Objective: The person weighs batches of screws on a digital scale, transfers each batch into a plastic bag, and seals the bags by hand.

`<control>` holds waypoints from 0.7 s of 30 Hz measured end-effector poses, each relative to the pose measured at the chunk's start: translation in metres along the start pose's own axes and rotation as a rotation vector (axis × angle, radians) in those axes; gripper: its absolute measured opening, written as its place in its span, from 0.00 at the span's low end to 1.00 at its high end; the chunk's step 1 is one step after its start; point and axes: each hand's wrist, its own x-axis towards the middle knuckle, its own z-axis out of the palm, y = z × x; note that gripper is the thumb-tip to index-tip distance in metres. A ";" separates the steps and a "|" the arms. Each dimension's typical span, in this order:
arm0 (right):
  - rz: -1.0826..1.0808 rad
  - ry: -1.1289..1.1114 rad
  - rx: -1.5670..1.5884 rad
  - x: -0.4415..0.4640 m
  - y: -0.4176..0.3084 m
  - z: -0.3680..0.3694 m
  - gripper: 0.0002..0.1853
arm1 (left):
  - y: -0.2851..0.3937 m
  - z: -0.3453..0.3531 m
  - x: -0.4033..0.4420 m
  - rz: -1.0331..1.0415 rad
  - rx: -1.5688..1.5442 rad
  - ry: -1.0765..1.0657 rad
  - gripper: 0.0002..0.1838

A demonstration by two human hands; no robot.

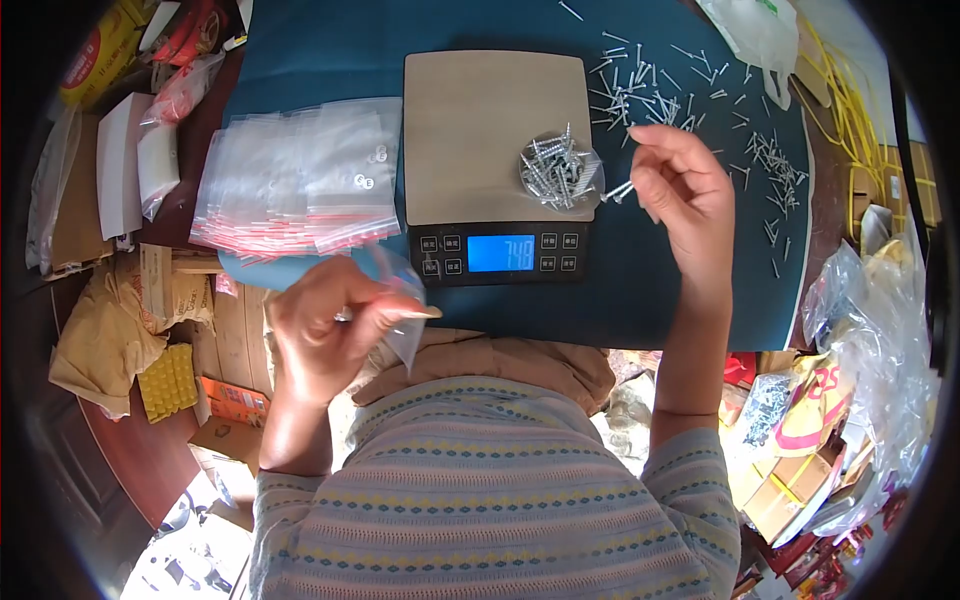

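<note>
"What have we got, from the left?"

"A stack of clear bags [285, 175] with red strips, lying on the bench [640, 300]. Just near of it, our left hand [340, 310] is pinched closed on a single bag [406, 342]. We can't tell whether its mouth is parted."

"Then we'd best hold it by the rim, clear of the scale [480, 130]."

"Yes, anything leaning there would spoil the weight. The dish [588, 203] sits on the plate's right near corner, with a heap of screws [553, 170] in it."

"And the display [500, 254]?"

"Lit blue. It seems to read 748, though we can't make out a decimal point."

"Our right hand [640, 180]?"

"Just right of the dish, fingers curled nearly closed, with a couple of screws [619, 192] at the tips. We should handle them few at a time, keep our fingers off the dish, and let the number settle."

"The loose screws [645, 95]?"

"Scattered over the far right, within easy reach."
</note>
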 end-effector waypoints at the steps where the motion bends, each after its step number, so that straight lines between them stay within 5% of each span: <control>1: -0.028 -0.010 0.012 0.000 0.003 -0.002 0.15 | 0.003 0.004 0.003 0.009 -0.047 -0.032 0.08; 3: -0.082 -0.032 0.036 0.000 0.012 -0.005 0.16 | 0.003 0.009 0.003 0.032 -0.153 -0.090 0.11; 6: -0.005 -0.082 0.602 -0.011 0.010 0.007 0.16 | 0.007 0.020 0.001 0.048 -0.247 -0.189 0.15; 11: 0.460 -0.467 0.727 -0.032 0.005 0.030 0.13 | 0.024 0.038 0.016 0.124 -0.310 -0.373 0.21; 15: 0.056 -0.500 0.182 -0.049 0.001 0.056 0.10 | 0.029 0.053 0.000 -0.113 -0.703 -0.137 0.19; 18: -0.177 -0.456 -0.066 -0.045 -0.015 0.054 0.07 | 0.019 0.047 0.007 0.194 -0.493 -0.330 0.17; 21: -0.153 -0.303 -0.126 -0.041 -0.012 0.040 0.08 | 0.022 0.040 0.008 0.209 -0.346 -0.425 0.13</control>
